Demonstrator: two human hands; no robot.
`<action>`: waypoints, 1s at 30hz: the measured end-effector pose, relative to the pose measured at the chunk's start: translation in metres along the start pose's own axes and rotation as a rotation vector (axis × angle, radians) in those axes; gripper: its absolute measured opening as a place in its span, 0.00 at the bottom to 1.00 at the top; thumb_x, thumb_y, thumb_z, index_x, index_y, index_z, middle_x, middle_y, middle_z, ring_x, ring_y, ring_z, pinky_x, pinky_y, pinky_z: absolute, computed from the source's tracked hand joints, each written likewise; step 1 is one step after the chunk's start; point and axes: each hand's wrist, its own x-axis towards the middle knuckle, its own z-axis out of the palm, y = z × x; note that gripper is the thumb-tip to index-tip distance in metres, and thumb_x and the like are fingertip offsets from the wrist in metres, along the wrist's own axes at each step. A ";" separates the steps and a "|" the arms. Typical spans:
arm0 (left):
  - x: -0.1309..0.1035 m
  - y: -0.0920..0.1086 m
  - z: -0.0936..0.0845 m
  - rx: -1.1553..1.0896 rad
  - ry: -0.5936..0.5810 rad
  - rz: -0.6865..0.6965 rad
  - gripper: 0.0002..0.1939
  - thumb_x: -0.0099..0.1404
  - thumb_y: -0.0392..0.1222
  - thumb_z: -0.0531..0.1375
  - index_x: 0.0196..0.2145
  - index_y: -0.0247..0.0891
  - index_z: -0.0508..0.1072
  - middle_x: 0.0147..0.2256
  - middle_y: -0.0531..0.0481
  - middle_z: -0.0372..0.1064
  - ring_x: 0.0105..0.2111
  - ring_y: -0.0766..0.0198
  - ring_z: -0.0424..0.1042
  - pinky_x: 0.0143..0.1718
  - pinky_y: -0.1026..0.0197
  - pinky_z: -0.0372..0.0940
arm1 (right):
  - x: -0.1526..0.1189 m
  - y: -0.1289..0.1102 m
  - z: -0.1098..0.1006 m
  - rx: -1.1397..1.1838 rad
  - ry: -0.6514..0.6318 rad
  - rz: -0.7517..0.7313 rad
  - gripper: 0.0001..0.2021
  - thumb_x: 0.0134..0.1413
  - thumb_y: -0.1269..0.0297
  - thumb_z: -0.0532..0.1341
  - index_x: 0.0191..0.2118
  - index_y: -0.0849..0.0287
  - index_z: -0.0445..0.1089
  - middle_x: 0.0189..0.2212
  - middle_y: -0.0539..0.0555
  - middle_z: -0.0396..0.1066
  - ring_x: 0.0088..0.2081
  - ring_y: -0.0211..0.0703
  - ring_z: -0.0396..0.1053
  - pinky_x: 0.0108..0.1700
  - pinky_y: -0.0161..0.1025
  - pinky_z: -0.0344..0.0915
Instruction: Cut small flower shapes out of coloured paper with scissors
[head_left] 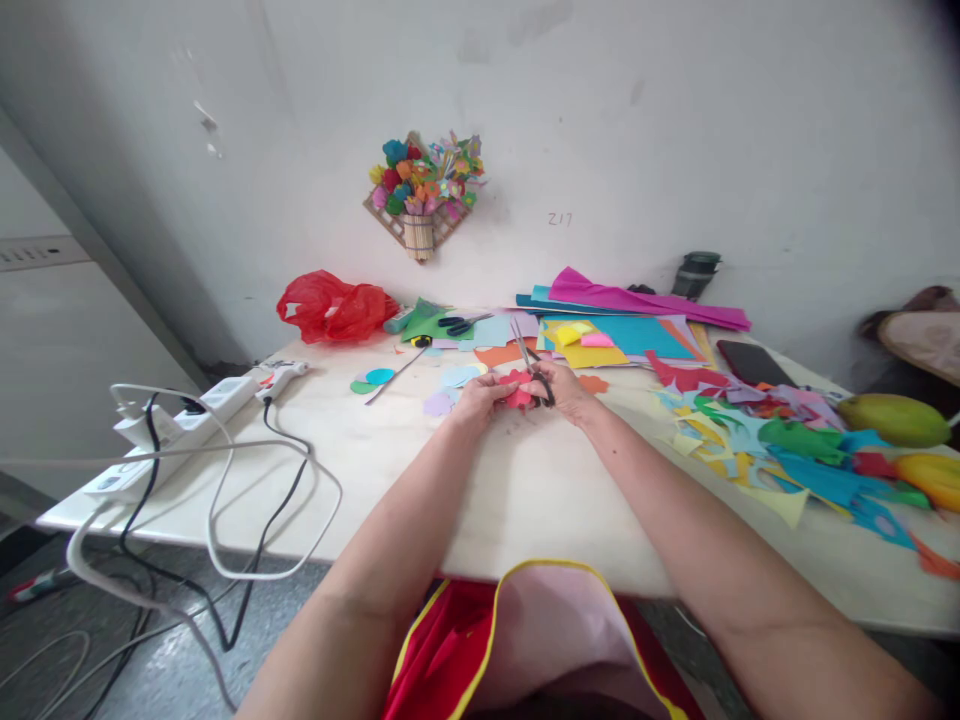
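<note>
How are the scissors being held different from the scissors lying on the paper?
The held scissors are in the right hand, while the lying scissors have no hand on them. The held scissors point away, toward the wall; the lying scissors point sideways, to the right. The held scissors are close to red paper, but the lying scissors rest partly on green paper. Both have dark handles.

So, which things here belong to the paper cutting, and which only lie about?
Likely belonging: red paper in left hand, scissors in right hand, coloured sheets, scraps.
Likely just lying about: red plastic bag, power strip, phone, dark bottle, green fruit.
</note>
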 end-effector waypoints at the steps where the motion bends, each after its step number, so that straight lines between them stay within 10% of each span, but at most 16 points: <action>1: 0.000 0.000 0.000 -0.002 0.008 0.002 0.16 0.41 0.38 0.77 0.24 0.31 0.75 0.24 0.46 0.75 0.23 0.63 0.73 0.32 0.60 0.69 | 0.000 0.000 0.000 0.008 0.001 -0.001 0.16 0.35 0.69 0.74 0.29 0.58 0.66 0.16 0.45 0.67 0.16 0.35 0.65 0.20 0.32 0.63; 13: 0.001 0.001 -0.003 0.014 0.058 0.001 0.15 0.42 0.35 0.77 0.25 0.31 0.76 0.25 0.46 0.75 0.25 0.63 0.74 0.32 0.60 0.69 | 0.005 0.005 0.001 -0.007 0.077 -0.086 0.15 0.33 0.74 0.68 0.33 0.58 0.70 0.16 0.41 0.63 0.18 0.34 0.63 0.21 0.31 0.61; 30: -0.001 0.010 -0.005 0.055 0.108 0.090 0.17 0.48 0.44 0.75 0.27 0.32 0.75 0.23 0.49 0.73 0.22 0.66 0.70 0.28 0.61 0.67 | 0.007 0.009 -0.014 -0.117 -0.281 0.007 0.11 0.54 0.59 0.67 0.29 0.60 0.67 0.19 0.50 0.72 0.17 0.32 0.66 0.12 0.26 0.49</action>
